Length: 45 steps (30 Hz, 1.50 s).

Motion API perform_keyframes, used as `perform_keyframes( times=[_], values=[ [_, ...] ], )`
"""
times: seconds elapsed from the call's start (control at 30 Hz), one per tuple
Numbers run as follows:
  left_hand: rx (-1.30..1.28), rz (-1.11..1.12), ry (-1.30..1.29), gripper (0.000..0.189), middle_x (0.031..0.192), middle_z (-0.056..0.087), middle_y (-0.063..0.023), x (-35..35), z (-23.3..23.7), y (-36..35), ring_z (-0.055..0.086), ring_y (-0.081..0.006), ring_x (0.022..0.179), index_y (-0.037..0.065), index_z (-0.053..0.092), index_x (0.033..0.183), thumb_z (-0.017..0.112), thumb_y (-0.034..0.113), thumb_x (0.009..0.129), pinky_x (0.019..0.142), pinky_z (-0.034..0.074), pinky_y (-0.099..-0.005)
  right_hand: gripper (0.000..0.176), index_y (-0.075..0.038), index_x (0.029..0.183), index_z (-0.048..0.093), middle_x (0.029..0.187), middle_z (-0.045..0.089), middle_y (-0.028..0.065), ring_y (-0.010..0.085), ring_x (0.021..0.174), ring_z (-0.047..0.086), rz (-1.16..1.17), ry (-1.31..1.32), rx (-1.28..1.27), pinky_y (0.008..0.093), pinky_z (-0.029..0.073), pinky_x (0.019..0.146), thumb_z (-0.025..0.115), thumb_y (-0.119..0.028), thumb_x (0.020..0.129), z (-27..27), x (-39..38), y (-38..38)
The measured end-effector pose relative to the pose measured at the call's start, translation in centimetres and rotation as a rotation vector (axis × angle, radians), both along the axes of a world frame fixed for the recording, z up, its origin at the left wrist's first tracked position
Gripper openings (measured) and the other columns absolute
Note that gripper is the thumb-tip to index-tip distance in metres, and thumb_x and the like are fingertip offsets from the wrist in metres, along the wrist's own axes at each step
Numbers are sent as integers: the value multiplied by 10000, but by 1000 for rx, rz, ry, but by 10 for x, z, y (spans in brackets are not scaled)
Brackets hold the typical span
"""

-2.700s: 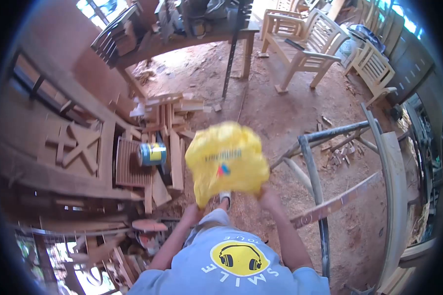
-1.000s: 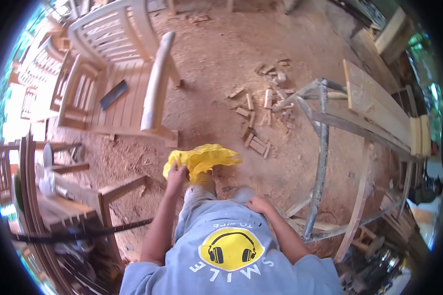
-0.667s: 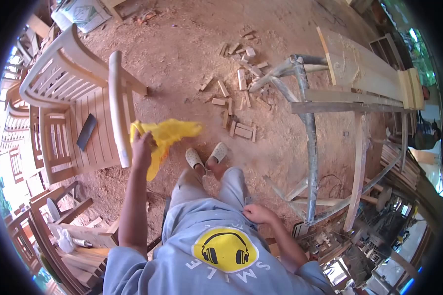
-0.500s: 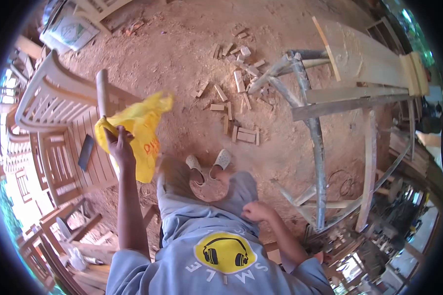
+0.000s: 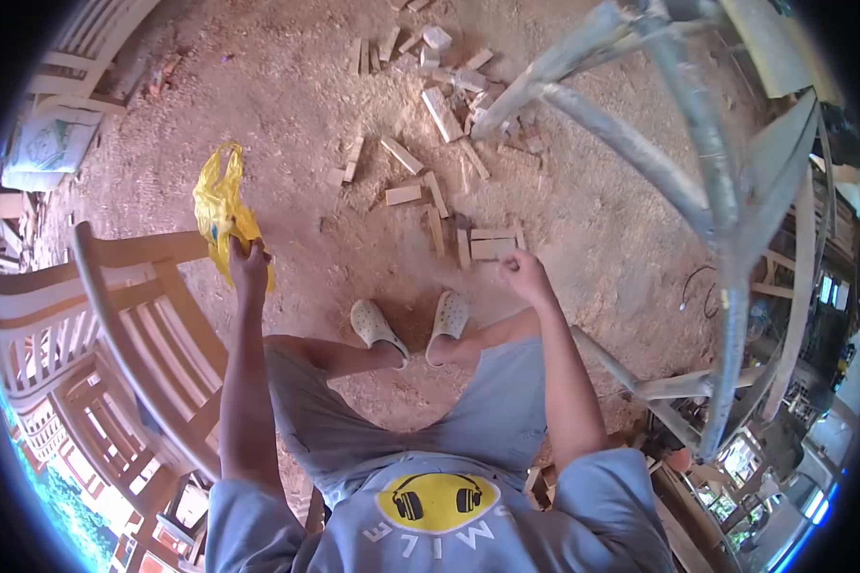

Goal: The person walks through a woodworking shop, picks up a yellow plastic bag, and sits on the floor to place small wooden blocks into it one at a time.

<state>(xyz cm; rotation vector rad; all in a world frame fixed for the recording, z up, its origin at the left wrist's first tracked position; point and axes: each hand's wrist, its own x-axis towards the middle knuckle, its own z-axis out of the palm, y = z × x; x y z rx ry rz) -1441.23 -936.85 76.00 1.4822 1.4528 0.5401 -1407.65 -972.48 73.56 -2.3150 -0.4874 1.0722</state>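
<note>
Dirt floor (image 5: 592, 239); left hand (image 5: 248, 263) clutches crinkled plastic bag (image 5: 218, 205).

Wood offcuts (image 5: 441, 113) lie scattered over the dirt floor (image 5: 287, 86), several of them just ahead of a pair of pale clogs (image 5: 377, 329). A slatted wooden chair (image 5: 115, 315) stands at the left, a grey metal pipe frame (image 5: 640, 153) at the right. A printed white sack (image 5: 43, 148) lies at the far left.

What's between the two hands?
Head view: bare dirt floor between left hand, gripping the yellow bag, and right hand; the two clogs stand just below that line.
</note>
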Motion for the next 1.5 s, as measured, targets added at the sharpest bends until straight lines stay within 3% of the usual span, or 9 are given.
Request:
perform_keyframes(
  times=[0.33,0.53,0.77,0.83,1.03,1.2,1.3,1.37,1.5],
  values=[
    [-241,132,-183,469,702,519,-23,49,-146,7,473,-86,564,73,409,1287,518,84,830,505,389,-227,639,-127,1295,377,1325,397,80,268,1211,395,312,-523,-662,445,351,969,635,-115,711,-260,-7,3],
    [201,-247,71,478,948,613,-164,107,-150,25,578,-201,811,-74,437,1219,529,146,804,713,443,-302,748,-172,1407,175,1443,235,58,269,1334,203,556,-722,-713,540,192,1043,592,-176,786,-341,-8,-14],
    [15,-256,-320,473,1008,617,-150,120,-167,32,579,-141,889,-73,434,1240,578,97,822,752,462,-248,727,-101,1171,420,1192,454,112,276,1181,397,350,-736,-468,453,305,998,776,-254,555,-346,1,-32],
    [23,-227,-313,500,1013,613,-177,121,-174,30,586,-181,909,-89,418,1239,593,117,819,772,467,-278,620,-66,1095,471,1113,506,112,249,1103,466,762,-755,-332,427,371,946,768,-248,581,-349,21,-14],
    [2,-572,-58,524,1085,572,-221,131,-166,11,557,-273,1010,-10,388,1286,541,114,800,859,424,-331,344,-73,1013,526,1038,565,57,183,1004,529,-693,307,675,394,454,868,673,-237,749,-275,28,136],
    [122,-638,-436,542,984,607,-147,123,-133,-14,593,-226,839,17,379,1306,541,117,799,719,466,-330,343,-43,1159,453,1080,536,61,199,878,577,-607,1038,1223,334,505,784,536,-196,864,-205,-74,248],
    [-455,-567,-559,559,853,596,-63,92,-116,-4,567,-139,677,50,381,1317,560,109,791,574,456,-274,346,-41,1157,458,1036,549,82,185,895,578,-195,1332,1247,304,498,729,542,-200,862,-282,-127,299],
    [-512,-500,-513,589,730,540,-25,68,-120,7,498,-78,576,-5,337,1309,582,105,784,478,393,-223,348,-39,1155,461,1007,557,95,176,906,578,101,1195,1197,284,493,692,547,-203,860,-365,-156,325],
    [-181,-292,-131,536,771,556,-21,41,-144,28,466,-57,558,60,432,1298,534,63,772,479,390,-208,354,-46,1064,522,1044,568,169,251,825,599,317,-16,787,358,487,678,634,-217,775,-277,-185,313]
  ],
)
